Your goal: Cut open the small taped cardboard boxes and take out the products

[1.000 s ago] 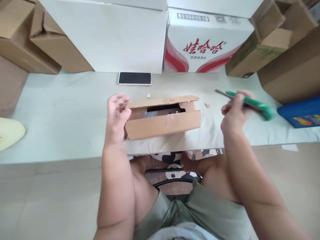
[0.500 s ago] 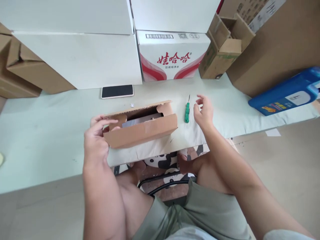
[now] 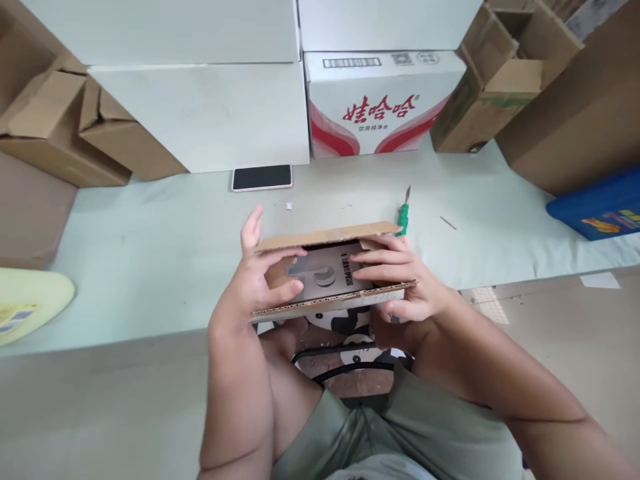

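A small brown cardboard box point(image 3: 325, 235) is tilted toward me at the table's front edge, its long open side up. Inside lies a flat grey package point(image 3: 327, 267) with a curved picture and dark lettering; its exact kind is unclear. My left hand point(image 3: 257, 280) grips the box's left end, thumb and a finger reaching over the opening, another finger raised. At the right end, my right hand point(image 3: 405, 273) has several fingers inside the opening and the thumb outside the near wall. Just behind the right hand lies a green-handled craft knife point(image 3: 403, 217), blade pointing away, its lower handle hidden.
A phone point(image 3: 263, 177) lies on the pale green tablecloth point(image 3: 150, 253) before white cartons point(image 3: 215, 120). A red-and-white carton point(image 3: 380, 107) and an open brown carton point(image 3: 493, 110) stand behind. A blue bottle point(image 3: 600, 207) is at right, a yellow-green container point(image 3: 30, 303) at left.
My right hand has moved from beside the knife onto the box's right end, its fingers going inside. The box has tipped toward me, exposing the grey package. The view has shifted left.
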A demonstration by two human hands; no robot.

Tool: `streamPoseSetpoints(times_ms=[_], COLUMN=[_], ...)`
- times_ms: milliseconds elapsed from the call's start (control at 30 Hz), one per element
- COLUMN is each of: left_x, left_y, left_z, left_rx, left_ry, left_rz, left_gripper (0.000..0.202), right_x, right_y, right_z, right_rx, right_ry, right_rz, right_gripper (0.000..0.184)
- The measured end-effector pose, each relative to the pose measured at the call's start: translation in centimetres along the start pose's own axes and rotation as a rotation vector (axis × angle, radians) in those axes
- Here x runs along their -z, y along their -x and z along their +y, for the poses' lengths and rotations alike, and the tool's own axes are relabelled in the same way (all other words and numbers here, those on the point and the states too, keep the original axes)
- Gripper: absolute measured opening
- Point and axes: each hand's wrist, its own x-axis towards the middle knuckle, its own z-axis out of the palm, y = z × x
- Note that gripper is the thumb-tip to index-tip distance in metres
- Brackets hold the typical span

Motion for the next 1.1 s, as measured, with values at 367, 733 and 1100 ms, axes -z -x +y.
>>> streamPoseSetpoints(times_ms=[367,733,1100], left_x=[0.0,1.1,1.3], left_y=[-0.2,0.7,1.1], left_z=[1.3,2.3,3.5], left_rx=[-0.114,0.026,0.037], left_ry=[0.204,0.286,0.329], left_rz=[0.201,-0.102,-0.058], left_gripper=[0.055,0.067,0.050], right_x=[0.2,3.6,3.5], right_y=[-0.2,-1.7,-11.9], right_z=[-0.4,-4.2,-5.6], right_rx=[-0.026,-0.094,-0.277], right_ry=[-0.039,0.088,0.308], right_rz=[0.589,0.495,-0.681], right_gripper=[0.053,0.011,0.032])
